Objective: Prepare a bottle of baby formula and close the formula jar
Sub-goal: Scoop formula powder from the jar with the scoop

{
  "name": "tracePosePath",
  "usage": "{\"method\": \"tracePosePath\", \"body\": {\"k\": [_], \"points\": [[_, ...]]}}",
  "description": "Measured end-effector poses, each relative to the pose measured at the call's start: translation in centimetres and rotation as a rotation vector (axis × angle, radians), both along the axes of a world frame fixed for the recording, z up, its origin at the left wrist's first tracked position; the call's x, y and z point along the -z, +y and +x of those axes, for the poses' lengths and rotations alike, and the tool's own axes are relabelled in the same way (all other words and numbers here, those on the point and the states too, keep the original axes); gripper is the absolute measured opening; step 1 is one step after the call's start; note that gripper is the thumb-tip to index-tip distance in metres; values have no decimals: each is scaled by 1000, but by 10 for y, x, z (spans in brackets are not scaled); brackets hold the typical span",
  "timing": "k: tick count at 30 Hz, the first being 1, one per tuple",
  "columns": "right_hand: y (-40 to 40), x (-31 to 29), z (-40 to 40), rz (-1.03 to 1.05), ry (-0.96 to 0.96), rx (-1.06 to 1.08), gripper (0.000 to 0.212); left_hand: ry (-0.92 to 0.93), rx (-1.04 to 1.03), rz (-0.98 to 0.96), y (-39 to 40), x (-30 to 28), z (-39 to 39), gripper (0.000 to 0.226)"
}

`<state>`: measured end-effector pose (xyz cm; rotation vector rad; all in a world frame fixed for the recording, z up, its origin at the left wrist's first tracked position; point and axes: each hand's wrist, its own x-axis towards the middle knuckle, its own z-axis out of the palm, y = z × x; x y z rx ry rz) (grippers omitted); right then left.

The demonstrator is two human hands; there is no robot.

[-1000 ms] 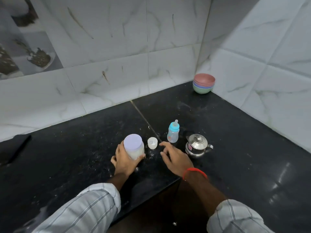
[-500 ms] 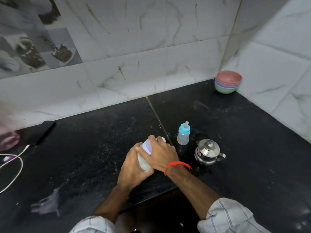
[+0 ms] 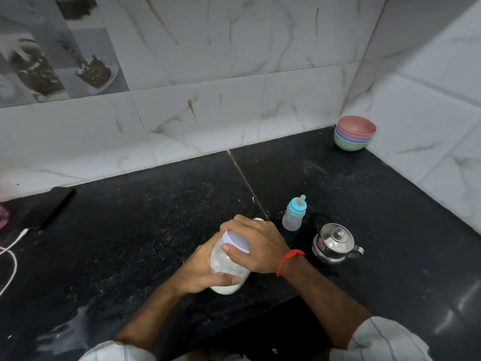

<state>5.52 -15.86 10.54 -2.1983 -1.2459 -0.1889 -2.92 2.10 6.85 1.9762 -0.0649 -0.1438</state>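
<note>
I have both hands on the formula jar (image 3: pixel 227 267) right now, held just above the near edge of the black tabletop (image 3: pixel 130 230). My left hand (image 3: pixel 200 272) wraps the clear body from the left and underneath, fingers curled round the lower part where the white powder sits, so it is clamped firmly on the jar. My right hand (image 3: pixel 256 243) comes over from the right and closes on the lilac lid (image 3: pixel 235 242), thumb on the near rim, fingers over the far side. The jar is tipped: its long axis runs from the base, low and toward me, up to the lid, which leans away and slightly left, so the lid face tilts toward the camera. That axis is what the twist turns on, I reckon; the right hand is the one placed to turn while the left holds the body. I cannot tell whether the lid is tight or only seated. The baby bottle (image 3: pixel 294 214) with its blue collar and teat stands upright just beyond my right hand, apart from it, and the steel kettle (image 3: pixel 335 243) sits to its right, near my right wrist. A stack of 3 or so bowls (image 3: pixel 355 136) rests far back in the corner, well clear.
</note>
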Motion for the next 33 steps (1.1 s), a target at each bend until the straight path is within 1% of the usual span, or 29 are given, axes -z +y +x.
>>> {"method": "tracePosePath", "body": {"k": [2, 3, 4, 6, 7, 8, 9, 10, 11, 12, 13, 14, 15, 16, 17, 18, 20, 21, 22, 24, 26, 27, 29, 30, 31, 33], "points": [[-3, -10, 9, -167, 91, -81, 44, -19, 3, -27, 1, 5, -2, 95], [-6, -15, 14, -235, 193, -131, 47, -27, -16, -28, 1, 8, -3, 99], [-10, -21, 17, -265, 349, -193, 53, -32, -39, -11, 0, 10, -4, 103], [-18, -33, 20, -192, 667, -280, 80, -38, -82, 24, 0, 15, -5, 103], [-21, -37, 18, -144, 761, -271, 86, -39, -93, 36, 2, 16, -5, 104], [-20, -39, 15, -120, 790, -205, 82, -41, -92, 55, 4, 15, -5, 104], [-16, -40, 12, -163, 748, -89, 74, -49, -78, 83, 6, 14, -4, 103], [-11, -40, 10, -272, 657, 56, 71, -53, -59, 114, 7, 13, -3, 102], [-6, -40, 9, -435, 555, 193, 76, -55, -44, 144, 9, 11, -1, 101], [-3, -39, 8, -555, 495, 271, 79, -51, -37, 169, 10, 11, 0, 101], [0, -38, 9, -587, 511, 267, 74, -50, -34, 194, 12, 11, 1, 102], [1, -38, 10, -536, 576, 194, 68, -49, -31, 214, 13, 10, 1, 103], [0, -40, 10, -489, 647, 93, 72, -53, -29, 225, 14, 10, 1, 104], [-2, -40, 10, -437, 708, 4, 85, -58, -33, 230, 16, 9, 1, 105], [-4, -40, 9, -402, 754, -44, 94, -65, -35, 239, 18, 9, 2, 105], [-3, -38, 8, -373, 767, -34, 96, -68, -36, 247, 19, 8, 1, 104], [1, -31, 7, -385, 740, 74, 91, -74, -22, 282, 21, 7, 0, 105], [3, -27, 7, -416, 694, 102, 85, -75, -12, 300, 21, 7, 0, 106], [3, -25, 7, -423, 663, 86, 77, -68, -3, 307, 22, 8, 0, 107], [1, -22, 8, -340, 651, -12, 68, -51, -4, 295, 26, 9, -2, 108], [-6, -18, 7, -210, 602, -92, 67, -51, -13, 317, 33, 11, -5, 107], [-10, -13, 6, -117, 593, -95, 65, -60, -29, 347, 39, 13, -7, 106], [-14, 2, -3, 74, 643, 18, 60, -49, -119, 349, 51, 19, -16, 103], [-14, 14, -10, 116, 671, 106, 59, -32, -193, 315, 57, 21, -21, 103], [-12, 28, -17, 99, 675, 179, 58, -16, -271, 267, 62, 24, -27, 103], [-7, 59, -34, -59, 618, 271, 55, -14, -390, 181, 68, 26, -38, 103]]}}
